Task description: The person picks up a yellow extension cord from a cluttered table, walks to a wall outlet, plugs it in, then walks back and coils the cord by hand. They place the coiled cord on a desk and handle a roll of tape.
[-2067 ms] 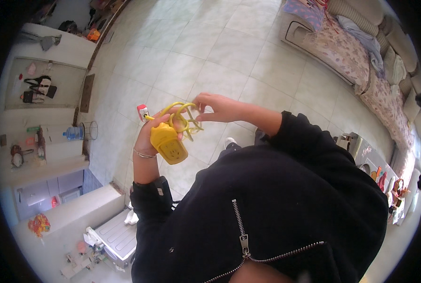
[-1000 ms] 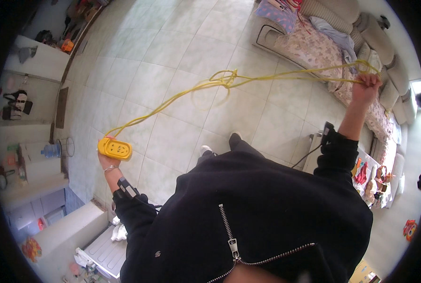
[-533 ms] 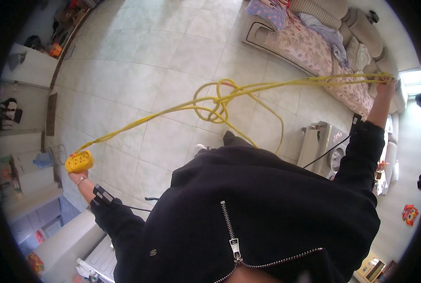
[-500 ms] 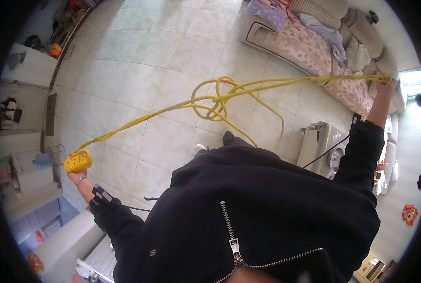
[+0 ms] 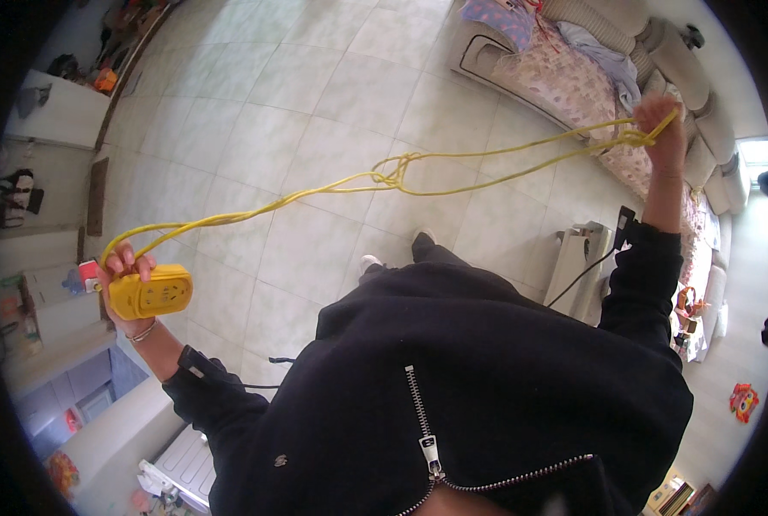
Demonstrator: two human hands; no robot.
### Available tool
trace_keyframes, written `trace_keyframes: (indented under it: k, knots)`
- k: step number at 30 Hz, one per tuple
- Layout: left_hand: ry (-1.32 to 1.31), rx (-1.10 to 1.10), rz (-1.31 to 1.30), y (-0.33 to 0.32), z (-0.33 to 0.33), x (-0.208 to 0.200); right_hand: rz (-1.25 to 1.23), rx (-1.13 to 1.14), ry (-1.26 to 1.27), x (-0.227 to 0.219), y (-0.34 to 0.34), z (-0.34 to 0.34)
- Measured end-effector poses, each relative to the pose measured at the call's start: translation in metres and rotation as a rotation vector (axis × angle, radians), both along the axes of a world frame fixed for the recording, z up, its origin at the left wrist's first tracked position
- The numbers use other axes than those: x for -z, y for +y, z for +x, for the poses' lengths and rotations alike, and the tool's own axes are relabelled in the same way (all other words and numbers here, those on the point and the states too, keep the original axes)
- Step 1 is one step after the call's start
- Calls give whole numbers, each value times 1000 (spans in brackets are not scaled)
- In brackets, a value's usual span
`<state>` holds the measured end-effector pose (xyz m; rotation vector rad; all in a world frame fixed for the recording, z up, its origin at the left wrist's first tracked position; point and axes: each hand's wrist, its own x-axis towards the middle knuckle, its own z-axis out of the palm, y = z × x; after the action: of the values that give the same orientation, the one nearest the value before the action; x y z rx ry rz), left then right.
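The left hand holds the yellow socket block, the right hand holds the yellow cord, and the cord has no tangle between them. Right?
Not quite: the head view shows a loopy tangle in the yellow cord between the hands. The left hand does hold the yellow socket block, and the right hand the cord.

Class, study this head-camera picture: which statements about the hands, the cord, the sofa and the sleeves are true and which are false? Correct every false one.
1. The left hand holds a yellow socket block. True.
2. The right hand grips the yellow cord. True.
3. The cord lies coiled on the floor. False: it is held up, running between both hands.
4. A flowered cover lies on the sofa. True.
5. The person's sleeves are white. False: both sleeves are black.
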<state>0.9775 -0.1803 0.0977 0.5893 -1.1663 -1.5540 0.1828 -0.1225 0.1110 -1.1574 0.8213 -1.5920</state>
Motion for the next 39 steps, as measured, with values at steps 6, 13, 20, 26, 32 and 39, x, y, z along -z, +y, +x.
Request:
trace_keyframes:
  k: [6,13,20,26,32,39]
  knots:
    - [-104,269,-216,2,-81,-49,351,-584,681,51,-32,104]
    - [-68,403,-217,18,-149,-80,317,-1164,1498,224,-53,257]
    - [9,722,-337,40,-161,-122,-214,-703,936,297,-63,440]
    - [-120,511,-402,94,-120,-145,16,-1523,1284,300,-45,479]
    - [246,-93,-193,163,-74,-128,374,-1692,1137,284,-76,419]
    - [322,-348,-189,173,-28,-104,198,-1382,1126,249,-85,304]
